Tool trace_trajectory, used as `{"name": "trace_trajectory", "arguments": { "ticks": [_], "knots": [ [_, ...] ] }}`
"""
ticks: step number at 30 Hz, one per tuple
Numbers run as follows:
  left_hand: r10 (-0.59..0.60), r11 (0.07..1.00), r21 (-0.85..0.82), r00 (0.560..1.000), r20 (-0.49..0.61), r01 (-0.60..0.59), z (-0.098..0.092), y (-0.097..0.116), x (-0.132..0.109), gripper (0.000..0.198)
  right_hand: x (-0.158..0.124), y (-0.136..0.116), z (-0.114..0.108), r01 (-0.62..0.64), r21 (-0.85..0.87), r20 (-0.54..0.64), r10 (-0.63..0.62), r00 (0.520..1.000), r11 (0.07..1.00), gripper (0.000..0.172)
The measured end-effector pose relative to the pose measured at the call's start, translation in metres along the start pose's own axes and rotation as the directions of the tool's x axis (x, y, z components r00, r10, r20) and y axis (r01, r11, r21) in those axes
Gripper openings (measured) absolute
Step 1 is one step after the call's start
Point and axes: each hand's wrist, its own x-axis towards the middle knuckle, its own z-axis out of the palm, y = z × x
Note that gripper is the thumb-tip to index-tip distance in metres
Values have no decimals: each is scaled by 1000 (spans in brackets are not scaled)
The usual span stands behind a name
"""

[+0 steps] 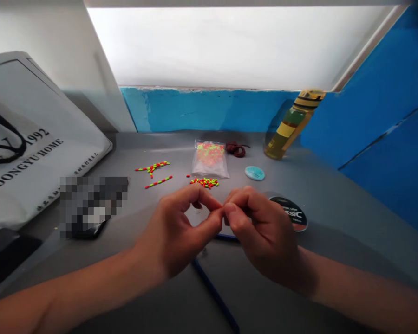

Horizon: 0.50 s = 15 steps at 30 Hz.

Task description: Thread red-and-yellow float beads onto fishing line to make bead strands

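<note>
My left hand (181,227) is closed in a pinch, thumb against forefinger, at the middle of the view. Right against its fingertips, my right hand (261,227) pinches too, its other fingers curled in. Whatever lies between the fingertips is too small or hidden to make out. Just beyond the hands is a loose pile of red and yellow-green oval beads (205,183). Strung rows of such beads (159,182) lie to the left. A clear plastic bag (211,160) holds many more. Partly behind my right hand sits a round black line spool (299,214) with white lettering.
A dark blue stick (214,292) lies below the hands, near another blue piece (227,237). Toward the back are a light-blue round tin (254,173), a dark red cord bundle (236,149) and a tilted-looking bottle (289,130). A white bag (31,148) and black phone-like object (90,227) stand left.
</note>
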Motion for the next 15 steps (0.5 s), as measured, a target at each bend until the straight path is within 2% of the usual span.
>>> {"name": "trace_trajectory", "arguments": {
  "ticks": [4, 8, 15],
  "knots": [
    [171, 980, 111, 984, -46, -165, 1, -3, 0, 12, 4, 0, -2, 5, -75, 52, -2, 999, 997, 18],
    [331, 922, 234, 941, -66, -308, 1, -9, 3, 15, 6, 0, -4, 1, -98, 89, 8, 996, 995, 20],
    [422, 870, 297, 906, -32, -394, 3, -20, 5, 13, 7, 4, -5, 53, -132, 66, -45, 997, 990, 21]
  ]
}}
